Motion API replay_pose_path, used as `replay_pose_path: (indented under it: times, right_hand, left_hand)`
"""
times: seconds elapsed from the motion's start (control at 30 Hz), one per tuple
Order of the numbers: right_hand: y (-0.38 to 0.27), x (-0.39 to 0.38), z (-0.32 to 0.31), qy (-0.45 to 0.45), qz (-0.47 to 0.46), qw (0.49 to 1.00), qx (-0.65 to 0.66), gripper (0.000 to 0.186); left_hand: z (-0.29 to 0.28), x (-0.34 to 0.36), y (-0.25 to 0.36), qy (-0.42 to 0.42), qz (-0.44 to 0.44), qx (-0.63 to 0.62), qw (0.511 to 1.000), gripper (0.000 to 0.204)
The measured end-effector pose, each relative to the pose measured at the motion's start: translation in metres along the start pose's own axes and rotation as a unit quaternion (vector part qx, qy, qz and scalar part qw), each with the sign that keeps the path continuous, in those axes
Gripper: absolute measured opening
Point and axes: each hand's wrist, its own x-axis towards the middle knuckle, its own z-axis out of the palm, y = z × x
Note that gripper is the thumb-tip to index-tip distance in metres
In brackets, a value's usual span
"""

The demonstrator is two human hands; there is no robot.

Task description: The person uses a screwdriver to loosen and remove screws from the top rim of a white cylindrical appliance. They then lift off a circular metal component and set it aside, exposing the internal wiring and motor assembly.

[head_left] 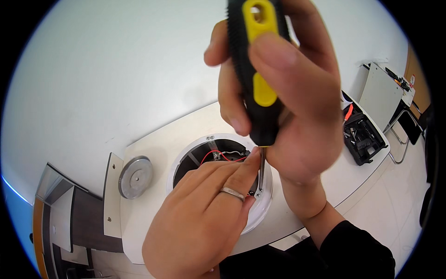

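Observation:
My right hand (304, 100) is wrapped around the black and yellow handle of a screwdriver (264, 90), held upright close to the camera. The screwdriver's metal shaft points down, with its tip at a small screw (258, 193) on the rim of a round white housing (260, 211). Over the housing lies my left hand (204, 204), a ring on one finger. Its fingers are pressed together, the index finger against the shaft and the thumb beside the screw; what they grip is hidden. Red wires (211, 153) show inside the housing's dark interior.
The housing rests on a white table (153, 223). A round grey metal disc (136, 177) leans at the table's left side. At the right edge sits an open black tool case (364, 139) with small bits. A wall stands behind; another table (409, 93) is at far right.

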Motion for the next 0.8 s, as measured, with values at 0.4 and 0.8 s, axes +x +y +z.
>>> replay_pose_path:
  times: [0.4,0.8]
  right_hand:
    - [0.002,0.009,-0.001,0.007,0.039,0.999,0.0,0.052]
    - [-0.004,0.015,-0.003,0.018,0.044,0.999,0.014,0.051]
  left_hand:
    - [0.004,-0.006,0.016,-0.047,-0.088,0.018,0.995,0.037]
    - [0.024,-0.019,0.034,-0.06,-0.061,0.111,0.99,0.023]
